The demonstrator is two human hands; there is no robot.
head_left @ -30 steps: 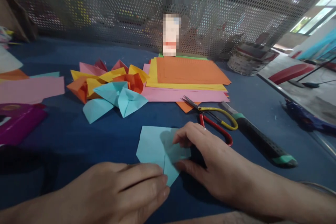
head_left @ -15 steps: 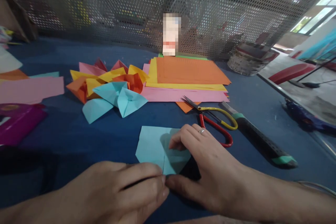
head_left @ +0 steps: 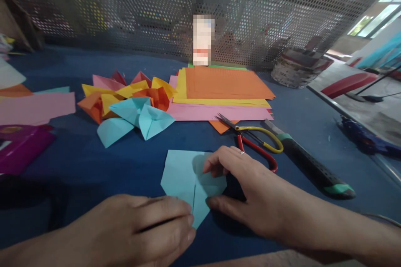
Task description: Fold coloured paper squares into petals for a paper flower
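In the head view, a light-blue folded paper [head_left: 183, 175] lies flat on the dark blue tabletop [head_left: 94, 167], close in front of the person. The left hand [head_left: 138, 229] rests at the paper's near edge, its fingers [head_left: 169, 217] held together and pressing down on the lower corner. The right hand [head_left: 250, 192] covers the paper's right side, fingers [head_left: 216, 162] curled with the tips on the sheet and the thumb flat along its lower right edge. Just beyond the right hand lie red-and-yellow scissors [head_left: 257, 142], and beside those a black utility knife [head_left: 310, 167] with green ends. Farther back sits a stack of coloured paper sheets [head_left: 225, 91], orange on top, and to its left a cluster of folded paper pieces [head_left: 128, 104] in blue, orange, yellow and pink. A perforated metal screen [head_left: 125, 8] closes the far side.
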